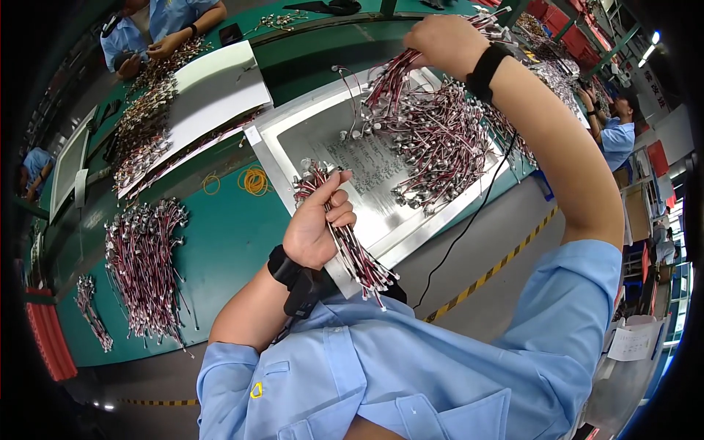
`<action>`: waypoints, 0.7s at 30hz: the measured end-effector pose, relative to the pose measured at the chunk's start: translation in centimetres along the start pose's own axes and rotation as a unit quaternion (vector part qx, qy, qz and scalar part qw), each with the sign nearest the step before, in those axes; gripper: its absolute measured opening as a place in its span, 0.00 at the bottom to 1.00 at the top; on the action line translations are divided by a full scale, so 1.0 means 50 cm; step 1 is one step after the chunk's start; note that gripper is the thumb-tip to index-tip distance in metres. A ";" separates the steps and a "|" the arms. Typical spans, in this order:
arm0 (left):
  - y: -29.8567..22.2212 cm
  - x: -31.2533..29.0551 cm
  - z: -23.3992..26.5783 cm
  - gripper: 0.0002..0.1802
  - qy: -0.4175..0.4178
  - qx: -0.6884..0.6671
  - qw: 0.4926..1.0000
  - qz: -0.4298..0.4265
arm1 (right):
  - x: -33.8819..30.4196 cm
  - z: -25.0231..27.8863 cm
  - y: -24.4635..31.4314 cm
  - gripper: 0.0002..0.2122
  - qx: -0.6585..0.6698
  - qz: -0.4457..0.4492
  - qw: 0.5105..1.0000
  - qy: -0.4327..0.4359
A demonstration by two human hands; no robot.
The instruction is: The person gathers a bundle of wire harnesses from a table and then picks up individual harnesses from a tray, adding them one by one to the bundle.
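Note:
My left hand (317, 224) is closed around a bundle of thin wires (357, 258), dark red, black and white, with small white connectors at the lower ends and metallic round parts at the top. It is held over the near left corner of a white-framed tray (282, 158). At the tray's far side my right hand (449, 45) grips a bunch of similar wires (394, 79), which hang down on its left. Beneath it, a large heap of the same wires (444, 147) covers the tray's right part. A few single wires stand loose near the heap's left edge.
On the green table (227, 257) lie a thick wire pile (147, 268), a small wire bundle (93, 314) and yellow rubber bands (253, 180). White boards (213, 95) stand beyond. A black cable (462, 231) runs along the tray's right side. Co-workers (158, 29) work at far left and right.

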State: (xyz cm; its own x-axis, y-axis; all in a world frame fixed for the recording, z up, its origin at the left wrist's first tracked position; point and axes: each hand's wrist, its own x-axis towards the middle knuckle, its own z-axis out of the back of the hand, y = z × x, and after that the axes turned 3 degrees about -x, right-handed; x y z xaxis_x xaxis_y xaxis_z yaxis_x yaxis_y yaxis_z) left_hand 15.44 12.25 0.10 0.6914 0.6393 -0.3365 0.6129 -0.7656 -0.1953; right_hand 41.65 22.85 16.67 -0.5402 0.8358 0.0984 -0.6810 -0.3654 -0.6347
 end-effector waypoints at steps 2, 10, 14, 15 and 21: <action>0.000 0.004 -0.011 0.13 -0.005 -0.048 0.999 0.010 | -0.008 0.007 -0.025 0.09 -0.001 -0.025 1.000 0.003; -0.002 0.014 -0.061 0.11 0.071 -0.025 0.997 0.011 | -0.014 0.054 -0.003 0.20 0.111 -0.140 0.971 0.160; -0.006 0.019 -0.065 0.14 0.063 -0.018 0.997 -0.038 | -0.034 0.041 -0.006 0.21 0.200 -0.098 0.969 0.106; -0.006 0.023 -0.065 0.14 0.061 -0.019 0.997 -0.039 | -0.037 0.038 -0.002 0.20 0.260 -0.070 0.952 0.147; 0.020 0.038 -0.079 0.18 -0.017 0.046 0.998 -0.038 | -0.053 0.044 0.127 0.14 0.358 -0.054 0.921 0.147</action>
State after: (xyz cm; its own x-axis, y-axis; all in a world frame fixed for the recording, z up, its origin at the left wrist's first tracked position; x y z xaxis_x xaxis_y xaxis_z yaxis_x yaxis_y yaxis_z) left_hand 18.87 12.98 2.92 0.6297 0.6944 -0.3483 0.6249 -0.7191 -0.3040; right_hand 37.67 17.41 14.08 -0.3653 0.9192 -0.1467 -0.9308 -0.3627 0.0451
